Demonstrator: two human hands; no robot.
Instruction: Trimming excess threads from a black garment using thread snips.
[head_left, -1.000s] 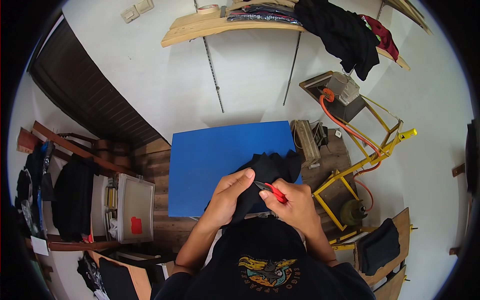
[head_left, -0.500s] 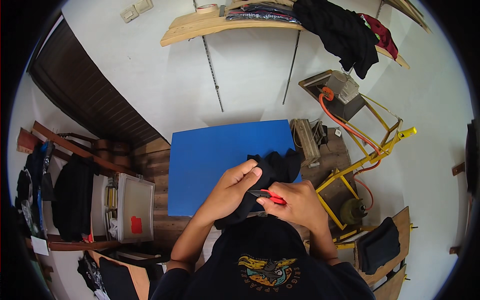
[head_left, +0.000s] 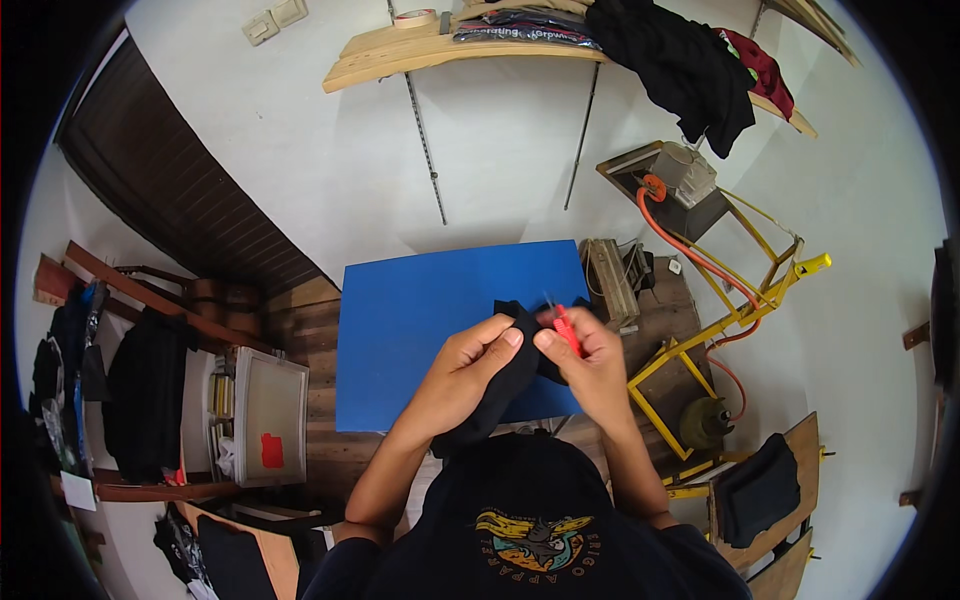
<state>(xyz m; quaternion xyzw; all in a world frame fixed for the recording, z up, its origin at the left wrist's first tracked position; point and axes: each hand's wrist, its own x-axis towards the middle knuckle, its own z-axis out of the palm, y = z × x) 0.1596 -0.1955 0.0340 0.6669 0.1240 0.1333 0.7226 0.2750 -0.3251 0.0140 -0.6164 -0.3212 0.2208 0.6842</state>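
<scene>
The black cloth (head_left: 508, 375) looks soft and matt, with a fabric finish. The snips (head_left: 566, 332) have red handles that look like plastic; their blades are too blurred to show a finish. The blue table (head_left: 420, 310) is smooth and mostly matt. The shelf (head_left: 365, 65) is pale wood, bearing glossy clear plastic bags (head_left: 525, 32). Painted metal forms the yellow frame (head_left: 735, 322), and the orange hose (head_left: 690, 249) looks smooth and rubbery.
</scene>
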